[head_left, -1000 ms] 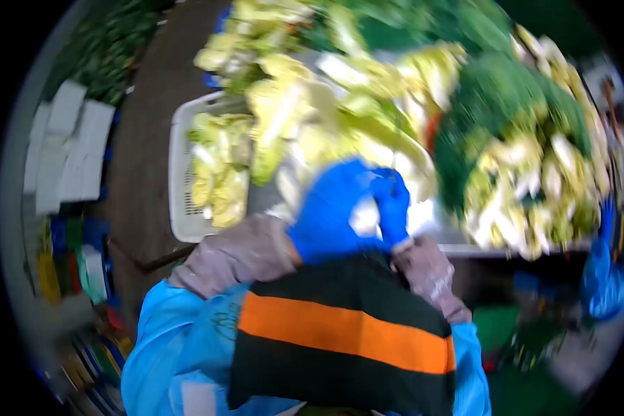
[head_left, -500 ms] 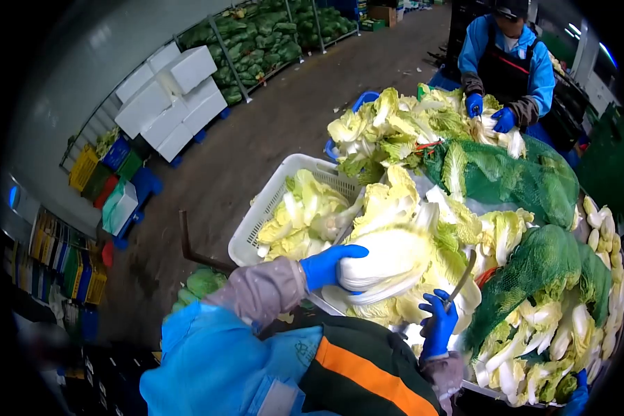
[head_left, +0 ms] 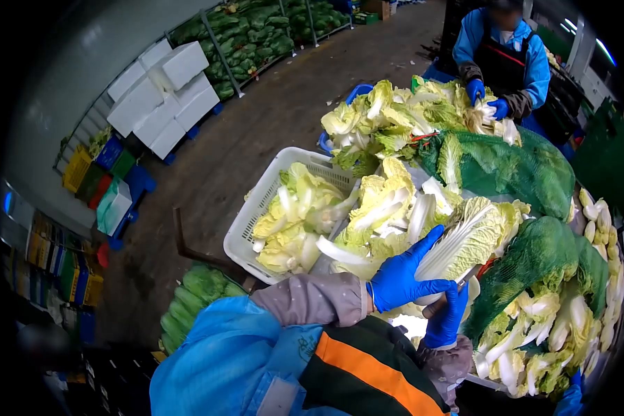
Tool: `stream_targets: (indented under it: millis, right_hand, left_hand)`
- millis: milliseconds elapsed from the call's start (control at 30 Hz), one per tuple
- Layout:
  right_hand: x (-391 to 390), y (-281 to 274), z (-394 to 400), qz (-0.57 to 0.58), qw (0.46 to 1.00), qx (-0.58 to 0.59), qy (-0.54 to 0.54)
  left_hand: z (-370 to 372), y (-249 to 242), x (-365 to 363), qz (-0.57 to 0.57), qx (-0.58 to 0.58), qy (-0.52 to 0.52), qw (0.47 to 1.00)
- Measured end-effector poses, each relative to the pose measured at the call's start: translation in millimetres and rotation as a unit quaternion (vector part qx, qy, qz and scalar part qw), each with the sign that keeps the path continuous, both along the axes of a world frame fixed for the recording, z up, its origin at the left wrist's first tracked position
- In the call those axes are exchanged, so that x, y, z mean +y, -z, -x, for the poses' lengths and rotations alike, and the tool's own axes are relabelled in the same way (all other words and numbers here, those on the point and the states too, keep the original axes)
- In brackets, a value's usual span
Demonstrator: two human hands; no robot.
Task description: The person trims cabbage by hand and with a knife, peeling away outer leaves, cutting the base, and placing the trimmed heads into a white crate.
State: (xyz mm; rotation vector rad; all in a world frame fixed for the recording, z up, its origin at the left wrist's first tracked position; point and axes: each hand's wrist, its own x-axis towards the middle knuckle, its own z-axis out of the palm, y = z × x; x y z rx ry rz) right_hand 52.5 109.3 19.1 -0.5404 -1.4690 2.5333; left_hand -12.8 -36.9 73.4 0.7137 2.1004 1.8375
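Observation:
My left hand (head_left: 405, 277) is wrapped round the lower part of a napa cabbage (head_left: 468, 239), thumb and fingers apart on its sides. The leafy head points away and to the right, over the table. Close against the cabbage's base is my right hand (head_left: 447, 319), closed round a knife that is mostly hidden by the fingers. Both hands wear blue gloves. Beneath and beyond the cabbage lie loose pale leaves (head_left: 388, 201). To the left, a white crate (head_left: 246, 232) holds more yellowish leaves (head_left: 295, 222).
Green net sacks (head_left: 513, 170) of cabbage lie on the right, with trimmed pieces (head_left: 527, 333) near them. Across the table a co-worker (head_left: 506, 62) in blue gloves handles cabbage. White foam boxes (head_left: 159, 104) are stacked by the wall. A metal bar (head_left: 180, 239) juts up beside the crate.
The cabbage has turned and shifted right, its leafy end now pointing away. My left hand has moved right with it, and my right hand has come against its base; the knife blade is now largely hidden.

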Motion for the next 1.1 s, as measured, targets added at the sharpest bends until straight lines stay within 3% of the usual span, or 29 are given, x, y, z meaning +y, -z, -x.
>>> stream_targets:
  millis: [167, 233, 267, 433, 567, 633, 700, 767, 900, 1033, 1100]
  right_hand:
    - [-4, -7, -2, 0.027, 0.999, -0.006, -0.029]
    - [-18, -1, 8, 0.118, 0.991, 0.016, 0.06]
    - [-9, 4, 2, 0.116, 0.993, 0.0, 0.009]
    - [-6, 16, -1, 0.022, 0.999, -0.002, -0.042]
    - [-25, 0, 7, 0.021, 0.999, -0.044, 0.009]
    - [-20, 12, 6, -0.001, 0.996, -0.085, -0.005]
    - [-23, 2, 4, -0.018, 0.996, -0.088, 0.008]
    - [-19, -10, 9, -0.019, 0.996, -0.071, -0.046]
    - [-22, -24, 4, -0.028, 0.997, -0.022, -0.07]
    - [-32, -12, 9, -0.033, 0.999, -0.023, -0.023]
    - [-28, -1, 8, -0.032, 0.999, -0.011, -0.013]
  left_hand:
    - [0, 12, -2, 0.001, 0.062, 0.001, 0.998]
    - [-10, -1, -7, 0.025, 0.081, 0.007, 0.996]
    - [-8, -5, -8, 0.046, 0.044, 0.007, 0.998]
    - [-3, 7, -16, 0.033, 0.037, 0.0, 0.999]
    - [-6, 15, -19, 0.064, 0.048, -0.063, 0.995]
    - [-3, 38, -18, 0.02, 0.126, -0.117, 0.985]
    - [-4, 39, -19, -0.008, 0.043, -0.134, 0.99]
    - [-8, 44, -24, -0.053, -0.021, -0.162, 0.985]
    - [-4, 37, -19, -0.034, 0.149, -0.134, 0.979]
    - [-8, 44, -16, -0.007, 0.133, -0.131, 0.982]
    - [-5, 40, -20, -0.049, -0.003, -0.159, 0.986]
